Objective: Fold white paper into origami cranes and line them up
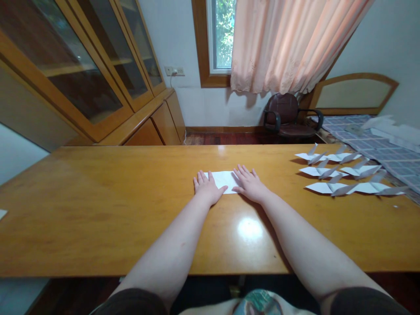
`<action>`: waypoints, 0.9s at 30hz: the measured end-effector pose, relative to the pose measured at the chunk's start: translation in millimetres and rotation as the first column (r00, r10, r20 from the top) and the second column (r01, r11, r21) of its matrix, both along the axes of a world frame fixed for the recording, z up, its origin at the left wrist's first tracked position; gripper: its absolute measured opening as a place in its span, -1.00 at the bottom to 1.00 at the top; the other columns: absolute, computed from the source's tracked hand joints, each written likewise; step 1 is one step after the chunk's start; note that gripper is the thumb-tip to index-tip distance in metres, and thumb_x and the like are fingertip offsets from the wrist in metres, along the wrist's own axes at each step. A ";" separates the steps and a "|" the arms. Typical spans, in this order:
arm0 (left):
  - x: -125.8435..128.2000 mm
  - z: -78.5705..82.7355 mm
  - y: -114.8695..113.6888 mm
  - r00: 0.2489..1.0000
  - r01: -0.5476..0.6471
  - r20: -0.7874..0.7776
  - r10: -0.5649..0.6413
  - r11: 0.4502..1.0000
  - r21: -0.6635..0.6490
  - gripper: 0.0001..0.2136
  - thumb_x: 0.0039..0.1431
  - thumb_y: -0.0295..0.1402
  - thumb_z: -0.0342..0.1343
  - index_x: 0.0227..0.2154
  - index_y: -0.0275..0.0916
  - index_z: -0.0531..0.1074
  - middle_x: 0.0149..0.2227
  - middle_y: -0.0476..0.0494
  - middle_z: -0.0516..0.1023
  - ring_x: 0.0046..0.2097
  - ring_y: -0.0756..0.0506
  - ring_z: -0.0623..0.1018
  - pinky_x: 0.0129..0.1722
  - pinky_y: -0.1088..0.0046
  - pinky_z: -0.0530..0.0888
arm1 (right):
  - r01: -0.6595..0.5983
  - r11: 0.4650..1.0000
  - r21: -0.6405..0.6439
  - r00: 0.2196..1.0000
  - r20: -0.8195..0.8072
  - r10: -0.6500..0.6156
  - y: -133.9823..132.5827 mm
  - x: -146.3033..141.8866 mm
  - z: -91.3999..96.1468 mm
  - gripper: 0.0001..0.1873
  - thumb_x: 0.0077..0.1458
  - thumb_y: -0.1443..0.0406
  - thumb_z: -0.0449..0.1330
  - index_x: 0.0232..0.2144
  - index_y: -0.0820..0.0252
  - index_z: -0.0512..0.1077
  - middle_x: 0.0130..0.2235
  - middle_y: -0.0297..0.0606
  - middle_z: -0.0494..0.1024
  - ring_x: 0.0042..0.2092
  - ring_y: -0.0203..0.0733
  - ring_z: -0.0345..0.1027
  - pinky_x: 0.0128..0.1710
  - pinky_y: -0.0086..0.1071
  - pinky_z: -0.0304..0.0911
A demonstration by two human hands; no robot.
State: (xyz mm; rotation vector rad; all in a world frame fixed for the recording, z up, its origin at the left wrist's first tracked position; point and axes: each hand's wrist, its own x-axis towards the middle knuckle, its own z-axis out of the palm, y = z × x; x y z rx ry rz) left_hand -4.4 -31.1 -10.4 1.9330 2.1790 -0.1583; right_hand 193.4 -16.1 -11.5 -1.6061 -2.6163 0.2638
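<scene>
A white paper (224,179) lies flat on the bench (98,197), about midway along it and towards its far side, straight ahead of the person. Its long axis runs left to right, parallel to the near edge of the bench. The left hand (206,188) rests palm down on the paper's left end, fingers pointing away from the body and the thumb stretched right along the near edge of the sheet. The right hand (250,183) rests palm down on the right end, fingers a little fanned, the thumb angled in towards the left thumb. Neither grip is closed on anything: both are released, pressing flat on the sheet and not pinching it. The bare middle of the paper shows between the two hands, so it lies inward from each of them, to the right of the left hand and to the left of the right one. Both hands touch it and neither is clearly nearer. Whether the sheet is single or doubled over cannot be told. Well apart on the right of the bench sits a cluster of folded papers (341,175) with raised points, set in rough rows. A paper scrap (1,213) shows at the far left edge. Beyond the bench are a glass-fronted cabinet (82,74), a chair (285,116), a curtain (288,39) and a bed (377,140)
</scene>
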 end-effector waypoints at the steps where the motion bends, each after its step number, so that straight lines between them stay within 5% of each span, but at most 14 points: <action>1: 0.4 0.8 -0.3 1.000 0.000 0.002 0.000 1.000 -0.004 0.05 -0.02 0.31 -0.24 0.34 -0.45 -0.23 0.38 -0.43 -0.24 0.37 -0.41 -0.23 0.31 -0.02 -0.18 | -0.017 0.999 -0.044 1.000 0.012 0.018 -1.3 -3.1 -1.0 -0.21 0.20 -0.08 -0.11 0.34 0.19 -0.08 0.38 -0.09 -0.16 0.39 0.00 -0.31 0.30 0.08 -0.31; 8: 0.1 1.6 -0.3 0.998 -0.054 -0.013 0.054 0.998 -0.015 0.13 -0.06 0.32 -0.22 0.32 -0.60 -0.25 0.37 -0.47 -0.25 0.37 -0.39 -0.23 0.33 0.06 -0.17 | 0.181 0.973 -0.145 0.982 0.088 -0.169 -1.4 2.7 -2.1 0.05 0.06 -0.22 -0.07 0.35 0.34 -0.20 0.38 0.06 -0.23 0.39 0.05 -0.37 0.31 0.05 -0.31; 13: 1.7 0.7 -3.0 0.994 -0.094 -0.049 0.095 0.995 0.026 0.09 -0.03 0.29 -0.17 0.31 -0.62 -0.15 0.36 -0.50 -0.17 0.37 -0.44 -0.21 0.32 0.01 -0.18 | 0.212 0.961 -0.176 0.976 0.085 -0.200 0.4 8.8 -3.2 0.15 -0.01 -0.27 -0.05 0.35 0.39 -0.24 0.38 0.08 -0.27 0.39 0.09 -0.41 0.31 0.08 -0.36; 15: 5.2 0.7 -5.0 0.995 0.095 -0.031 -0.093 0.992 0.085 -0.11 0.13 0.14 -0.19 0.32 -0.52 -0.11 0.37 -0.42 -0.18 0.38 -0.38 -0.22 0.32 0.03 -0.20 | 0.218 0.960 -0.178 0.975 0.081 -0.206 1.2 8.6 -5.4 0.14 -0.01 -0.26 -0.04 0.35 0.39 -0.24 0.38 0.07 -0.28 0.39 0.09 -0.42 0.31 0.08 -0.38; 17: 9.4 1.4 -6.6 0.920 0.387 0.017 -0.391 0.915 0.115 -0.32 0.26 -0.05 -0.24 0.34 -0.32 -0.11 0.39 -0.26 -0.19 0.39 -0.26 -0.19 0.33 0.07 -0.20 | 0.222 0.958 -0.182 0.974 0.076 -0.212 1.9 7.9 -7.3 0.15 -0.01 -0.25 -0.02 0.35 0.38 -0.25 0.38 0.06 -0.27 0.39 0.10 -0.44 0.31 0.08 -0.39; 19: 11.9 3.1 -7.0 0.832 0.544 0.069 -0.551 0.834 0.097 -0.42 0.30 -0.12 -0.25 0.34 -0.15 -0.11 0.40 -0.15 -0.19 0.39 -0.21 -0.16 0.32 0.05 -0.17 | 0.224 0.956 -0.188 0.974 0.067 -0.215 2.4 7.4 -8.0 0.14 -0.01 -0.24 -0.01 0.35 0.37 -0.25 0.38 0.05 -0.26 0.39 0.11 -0.45 0.31 0.08 -0.41; 27: -26.1 11.0 3.9 0.950 0.300 0.125 -0.285 0.946 -0.126 -0.25 0.18 0.01 -0.07 0.35 -0.10 -0.19 0.38 -0.20 -0.37 0.38 -0.30 -0.26 0.27 -0.13 -0.12 | 0.186 0.957 -0.220 0.982 0.019 -0.187 6.0 15.7 -4.6 0.18 -0.08 -0.22 0.13 0.36 0.30 -0.21 0.39 0.01 -0.25 0.39 0.10 -0.41 0.32 0.06 -0.38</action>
